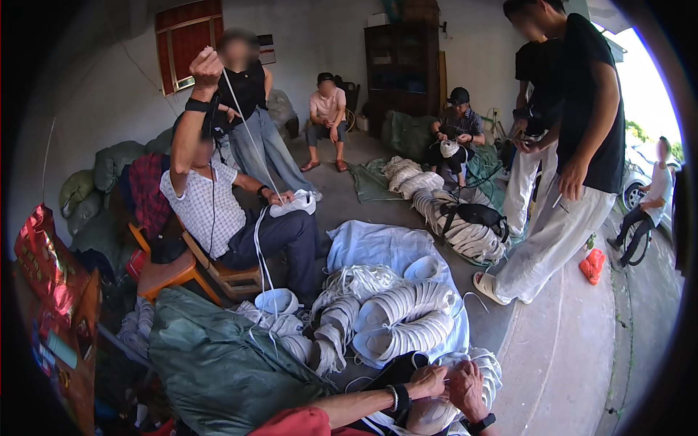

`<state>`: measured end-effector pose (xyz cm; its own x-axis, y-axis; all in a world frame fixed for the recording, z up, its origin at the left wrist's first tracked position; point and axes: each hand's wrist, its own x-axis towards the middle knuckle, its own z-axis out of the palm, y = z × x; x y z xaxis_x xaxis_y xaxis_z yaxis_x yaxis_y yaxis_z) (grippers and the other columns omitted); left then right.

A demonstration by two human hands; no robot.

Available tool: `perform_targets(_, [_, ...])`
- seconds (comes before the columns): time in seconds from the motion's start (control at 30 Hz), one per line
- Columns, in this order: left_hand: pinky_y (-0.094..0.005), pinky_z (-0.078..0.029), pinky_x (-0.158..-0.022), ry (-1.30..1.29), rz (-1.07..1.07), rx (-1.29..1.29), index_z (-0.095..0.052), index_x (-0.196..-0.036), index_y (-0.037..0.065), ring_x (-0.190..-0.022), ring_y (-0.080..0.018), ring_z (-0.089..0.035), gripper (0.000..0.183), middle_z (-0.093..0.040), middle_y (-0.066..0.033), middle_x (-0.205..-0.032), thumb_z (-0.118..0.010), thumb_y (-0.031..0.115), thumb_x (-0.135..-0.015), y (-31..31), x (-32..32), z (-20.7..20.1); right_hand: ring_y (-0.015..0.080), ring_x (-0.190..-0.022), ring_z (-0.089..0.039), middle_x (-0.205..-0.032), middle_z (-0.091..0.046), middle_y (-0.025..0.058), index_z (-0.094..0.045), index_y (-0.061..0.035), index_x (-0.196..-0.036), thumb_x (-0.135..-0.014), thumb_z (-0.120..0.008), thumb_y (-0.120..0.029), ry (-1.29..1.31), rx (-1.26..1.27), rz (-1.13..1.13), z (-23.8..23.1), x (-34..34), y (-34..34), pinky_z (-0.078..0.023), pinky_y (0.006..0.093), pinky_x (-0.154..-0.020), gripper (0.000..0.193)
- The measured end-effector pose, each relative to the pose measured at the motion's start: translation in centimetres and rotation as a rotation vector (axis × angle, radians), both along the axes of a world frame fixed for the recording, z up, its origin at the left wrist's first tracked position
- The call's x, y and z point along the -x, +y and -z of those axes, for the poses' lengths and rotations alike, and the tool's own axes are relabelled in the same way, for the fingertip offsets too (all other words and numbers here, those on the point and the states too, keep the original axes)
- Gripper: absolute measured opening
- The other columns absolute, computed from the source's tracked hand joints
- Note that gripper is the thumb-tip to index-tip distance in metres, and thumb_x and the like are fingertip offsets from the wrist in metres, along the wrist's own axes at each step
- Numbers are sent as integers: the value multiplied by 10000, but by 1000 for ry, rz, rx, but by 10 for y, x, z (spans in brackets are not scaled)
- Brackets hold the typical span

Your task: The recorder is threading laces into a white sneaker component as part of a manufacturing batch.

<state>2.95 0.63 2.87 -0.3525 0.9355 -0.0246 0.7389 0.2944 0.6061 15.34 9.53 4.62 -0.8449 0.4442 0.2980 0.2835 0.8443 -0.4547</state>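
Note:
My left hand (427, 381), with a bead bracelet on its wrist, and my right hand (465, 386), with a black watch, meet at the lower edge of the view. Both are closed on the top of a white stacked bundle of shoe-shaped pieces (436, 416) that rests in my lap. The fingers are pinched together where the hands touch; what lies between the fingertips is too small to tell. Just ahead of the hands lie curved rows of the same white pieces (403, 320) on a pale cloth (378, 243).
A big green sack (218, 363) lies to my left. Beyond it a seated person (211, 203) on a wooden chair holds a white cord high. A person in white trousers (552, 232) stands to the right near an orange bag (592, 265). More people sit behind by white stacks (458, 225).

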Motion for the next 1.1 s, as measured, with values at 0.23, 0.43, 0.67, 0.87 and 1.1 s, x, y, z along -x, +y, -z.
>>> perform_targets(0.23, [-458, -484, -619, 29, 13, -20, -519, -842, 18, -755, -371, -614, 199, -617, -211, -783, -592, 171, -738, -6, 2, -7, 381, -1015, -493, -1087, -527, 187, -597, -15, -825, -649, -607, -82, 44, -2, -86, -12, 0, 8, -415, 442, -841, 190])
perform_targets(0.43, [-444, -483, -668, 26, 0, 52, -560, -805, -4, -771, -367, -615, 213, -619, -209, -799, -555, 197, -738, -29, 39, -38, 364, -1120, -427, -1105, -513, 164, -648, -79, -828, -630, -656, -141, 24, 20, -103, -19, 5, 5, -336, 480, -912, 208])
perform_targets(0.67, [-410, -462, -594, -83, -88, 43, -560, -788, 2, -679, -324, -601, 183, -603, -174, -724, -558, 176, -731, -55, 64, -42, 364, -1136, -402, -1126, -501, 146, -666, -89, -815, -648, -651, -187, -39, -183, -151, -11, 18, -7, -287, 516, -919, 194])
perform_targets(0.87, [-273, -448, -536, -809, -116, 186, -529, -909, 6, -643, -166, -587, 223, -566, -70, -682, -579, 98, -712, -67, 68, -40, 354, -1131, -420, -1115, -522, 144, -649, -81, -832, -633, -666, -150, 46, -59, -143, -6, 19, 0, -297, 502, -914, 212])
perform_targets(1.1, [-253, -509, -590, -1460, -121, 92, -509, -1051, -25, -640, -155, -602, 311, -588, -87, -823, -586, 53, -759, -78, 51, -23, 339, -1096, -466, -1088, -561, 141, -647, -70, -807, -585, -661, -103, 86, -18, -157, -13, 21, 4, -338, 462, -886, 224])
